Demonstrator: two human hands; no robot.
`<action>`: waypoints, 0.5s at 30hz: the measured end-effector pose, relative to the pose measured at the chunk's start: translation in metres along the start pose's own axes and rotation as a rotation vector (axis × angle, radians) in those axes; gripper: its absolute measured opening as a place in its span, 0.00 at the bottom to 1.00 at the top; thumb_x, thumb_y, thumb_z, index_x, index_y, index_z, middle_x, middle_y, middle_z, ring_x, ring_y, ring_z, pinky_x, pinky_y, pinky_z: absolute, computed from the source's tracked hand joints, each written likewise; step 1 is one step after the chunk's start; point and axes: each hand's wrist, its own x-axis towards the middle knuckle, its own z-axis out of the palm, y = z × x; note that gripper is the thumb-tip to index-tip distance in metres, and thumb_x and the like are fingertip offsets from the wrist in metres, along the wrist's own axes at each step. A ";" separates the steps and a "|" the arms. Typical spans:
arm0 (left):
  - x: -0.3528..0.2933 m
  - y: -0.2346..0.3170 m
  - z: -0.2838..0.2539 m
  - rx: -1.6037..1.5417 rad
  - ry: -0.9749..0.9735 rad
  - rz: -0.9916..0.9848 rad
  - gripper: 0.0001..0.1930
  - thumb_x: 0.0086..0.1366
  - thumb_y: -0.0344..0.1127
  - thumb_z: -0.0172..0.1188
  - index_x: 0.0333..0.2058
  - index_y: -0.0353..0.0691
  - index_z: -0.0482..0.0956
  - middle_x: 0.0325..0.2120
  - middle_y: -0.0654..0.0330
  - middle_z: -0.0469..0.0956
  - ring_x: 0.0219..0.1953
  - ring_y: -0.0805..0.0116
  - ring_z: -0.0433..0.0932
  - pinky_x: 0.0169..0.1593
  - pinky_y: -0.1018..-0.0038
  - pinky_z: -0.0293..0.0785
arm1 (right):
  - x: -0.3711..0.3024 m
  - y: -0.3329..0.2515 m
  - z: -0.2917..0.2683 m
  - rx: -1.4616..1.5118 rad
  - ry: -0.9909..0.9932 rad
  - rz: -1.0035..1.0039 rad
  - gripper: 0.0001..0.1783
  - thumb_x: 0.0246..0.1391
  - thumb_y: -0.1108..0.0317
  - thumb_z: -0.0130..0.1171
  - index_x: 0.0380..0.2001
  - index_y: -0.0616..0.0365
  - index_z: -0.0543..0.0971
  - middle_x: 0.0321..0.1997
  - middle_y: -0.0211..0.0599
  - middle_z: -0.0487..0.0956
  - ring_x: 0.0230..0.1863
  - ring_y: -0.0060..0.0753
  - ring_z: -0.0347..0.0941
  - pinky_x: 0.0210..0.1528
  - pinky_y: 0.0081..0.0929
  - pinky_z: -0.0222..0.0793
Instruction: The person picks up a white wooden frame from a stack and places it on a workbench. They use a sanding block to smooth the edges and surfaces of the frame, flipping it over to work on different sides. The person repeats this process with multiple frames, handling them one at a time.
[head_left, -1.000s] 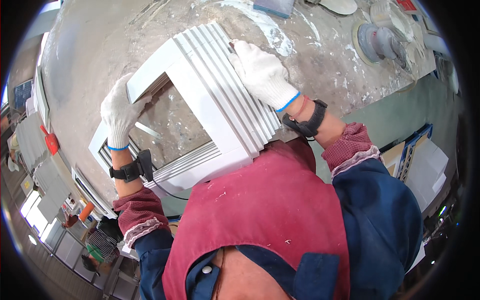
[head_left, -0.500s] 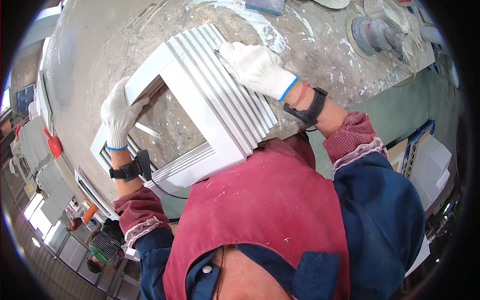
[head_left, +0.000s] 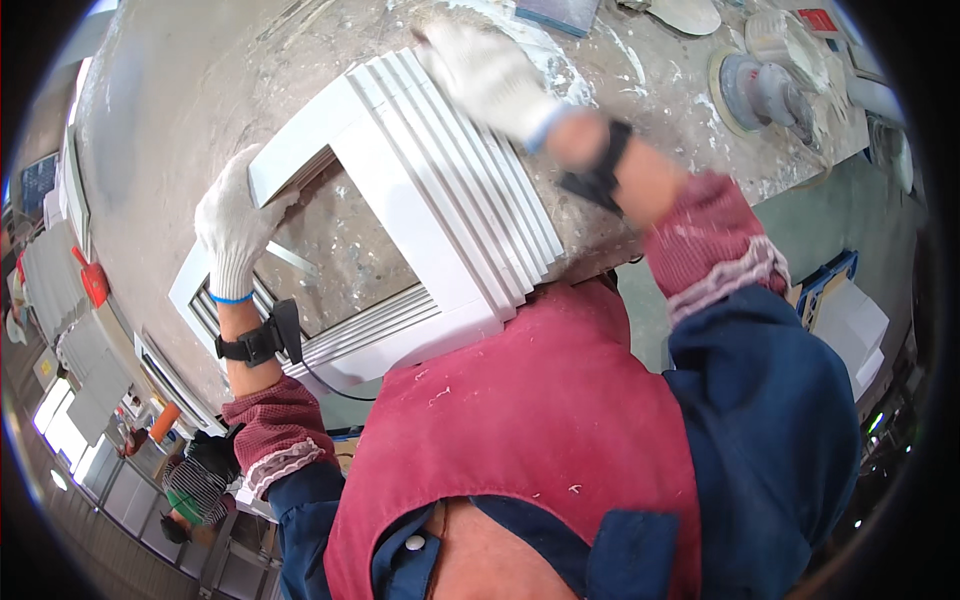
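Note:
A stack of white rectangular frames [head_left: 410,215] lies on the stained workbench near my body, its layered edges showing on the right side. My left hand [head_left: 232,215], in a white knit glove, grips the left side of the stack, fingers wrapped inside the opening. My right hand [head_left: 490,75], gloved too, is by the far right corner of the stack. Motion blurs it, so its fingers and any contact with the frames cannot be made out. Through the opening, a thin pale strip [head_left: 292,258] shows near my left fingers.
A grey round-headed power sander [head_left: 752,92] stands at the far right of the workbench [head_left: 640,165]. A dark flat block [head_left: 558,14] lies at the far edge. White boxes [head_left: 850,320] are below to the right. Another person [head_left: 195,480] works at the lower left.
My right hand has moved away from me along the stack's right edge toward its far corner. My left hand keeps its hold on the frames. The view has shifted slightly.

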 end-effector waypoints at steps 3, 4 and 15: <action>0.003 0.005 -0.006 0.029 0.011 0.019 0.30 0.42 0.44 0.73 0.47 0.49 0.77 0.38 0.58 0.81 0.41 0.58 0.81 0.44 0.68 0.76 | 0.038 0.006 0.011 -0.073 0.059 0.029 0.18 0.63 0.56 0.43 0.45 0.59 0.70 0.31 0.50 0.79 0.33 0.50 0.78 0.34 0.43 0.74; 0.003 0.006 -0.006 0.024 0.007 0.008 0.30 0.42 0.44 0.73 0.47 0.49 0.77 0.38 0.58 0.81 0.41 0.58 0.81 0.44 0.68 0.76 | 0.039 0.008 0.014 -0.100 0.050 0.043 0.20 0.63 0.54 0.41 0.45 0.60 0.70 0.30 0.51 0.79 0.33 0.50 0.78 0.35 0.43 0.75; 0.001 0.002 0.001 0.013 0.001 -0.007 0.31 0.42 0.46 0.73 0.48 0.49 0.77 0.38 0.58 0.81 0.41 0.59 0.81 0.45 0.68 0.76 | 0.011 -0.002 0.004 -0.098 -0.223 0.298 0.16 0.63 0.57 0.42 0.42 0.57 0.70 0.28 0.50 0.78 0.31 0.51 0.78 0.33 0.46 0.73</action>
